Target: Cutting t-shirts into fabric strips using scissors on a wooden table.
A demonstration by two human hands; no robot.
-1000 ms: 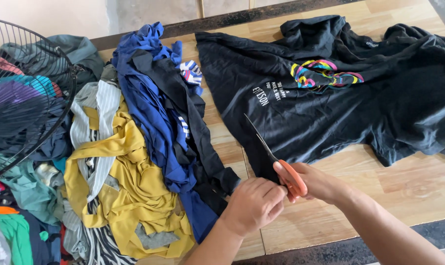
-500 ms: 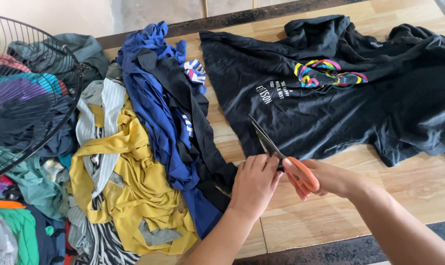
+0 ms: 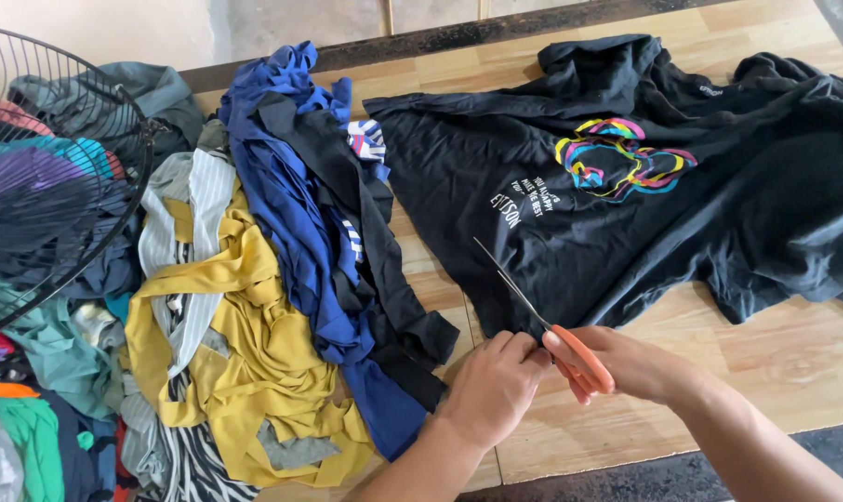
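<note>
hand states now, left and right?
Left hand: closed, pinching the black T-shirt hem.
Right hand: closed on the orange-handled scissors.

Two hands in view — left hand (image 3: pixel 492 386) and right hand (image 3: pixel 630 364), both near, centre-right. One pair of scissors (image 3: pixel 551 325), orange handles, in the right hand. One black T-shirt (image 3: pixel 644 186) spread flat, far right, w/ one multicolour print on it. One heap of clothes (image 3: pixel 272 279) at centre-left — at least one blue, one yellow, one black, one striped piece; exact no. can't be told, too tangled. One wire fan guard (image 3: pixel 59 177), far left. One wooden table (image 3: pixel 793 353).
</note>
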